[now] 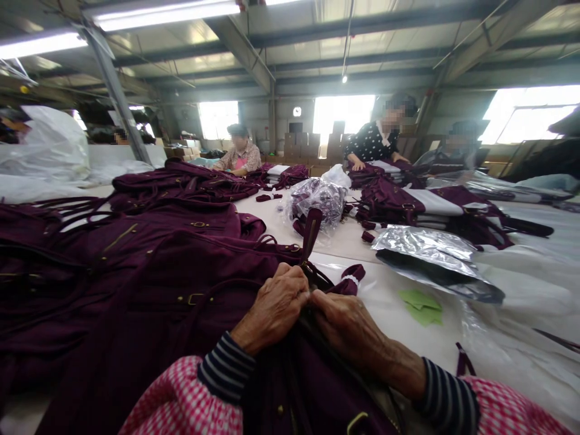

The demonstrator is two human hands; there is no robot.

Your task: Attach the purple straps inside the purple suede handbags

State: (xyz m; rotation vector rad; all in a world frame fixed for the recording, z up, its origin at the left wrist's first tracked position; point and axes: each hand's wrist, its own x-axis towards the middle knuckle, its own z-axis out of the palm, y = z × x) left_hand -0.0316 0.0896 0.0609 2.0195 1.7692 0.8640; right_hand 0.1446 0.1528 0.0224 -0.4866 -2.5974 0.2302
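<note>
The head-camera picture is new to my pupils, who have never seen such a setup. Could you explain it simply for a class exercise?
There is no robot here: one person works bare-handed, and a camera worn on the head looks forward and down. The left hand and right hand meet at the top of a dark purple fabric bag, gripping it; their fingertips are partly hidden. On the pale tabletop lie more purple bags to the left, a shiny silver plastic pouch and flat light-green pieces to the right. Across it is a co-worker in a white-dotted black top.
</note>
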